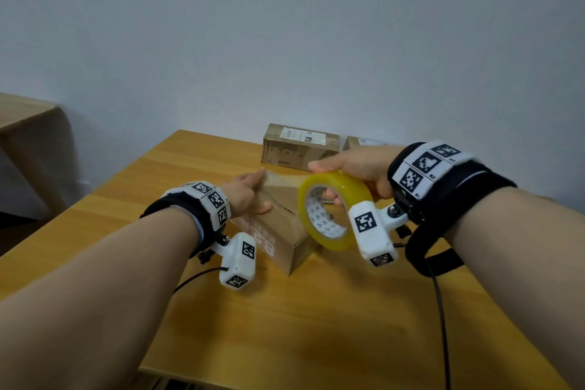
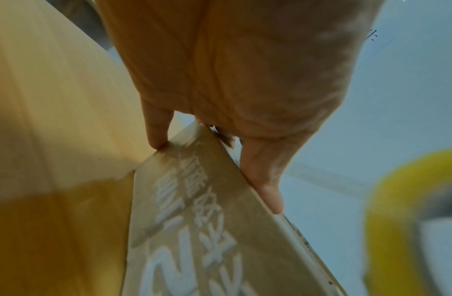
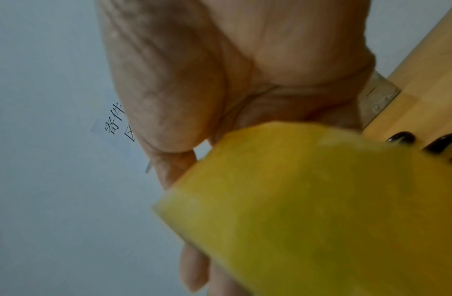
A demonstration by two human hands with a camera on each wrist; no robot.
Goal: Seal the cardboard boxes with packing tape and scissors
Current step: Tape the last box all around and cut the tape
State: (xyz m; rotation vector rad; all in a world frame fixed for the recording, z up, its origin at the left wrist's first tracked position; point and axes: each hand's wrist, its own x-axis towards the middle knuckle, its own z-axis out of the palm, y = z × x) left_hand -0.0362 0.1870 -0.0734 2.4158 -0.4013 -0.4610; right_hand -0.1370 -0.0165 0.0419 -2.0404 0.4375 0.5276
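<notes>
A small brown cardboard box (image 1: 285,237) with white print lies in the middle of the wooden table (image 1: 316,310). My left hand (image 1: 251,191) rests on its top at the far left end, fingers straight and thumb laid along the top edge (image 2: 265,180); one fingertip touches the box (image 2: 207,230) at its end corner. Just right of the box, my right hand (image 1: 348,165) grips a yellow roll of packing tape (image 1: 332,180), thumb over the rim and fingers through the core. The roll (image 3: 308,210) fills the right wrist view under the hand (image 3: 219,80). Two black loops (image 3: 402,138), perhaps scissors handles, lie on the table beyond it.
Two more cardboard boxes with white labels, one (image 1: 300,149) and another (image 1: 364,142), stand at the table's back edge against the wall. A second wooden table (image 1: 28,123) stands at the far left. Black cables (image 1: 443,310) trail from both wrists over the tabletop.
</notes>
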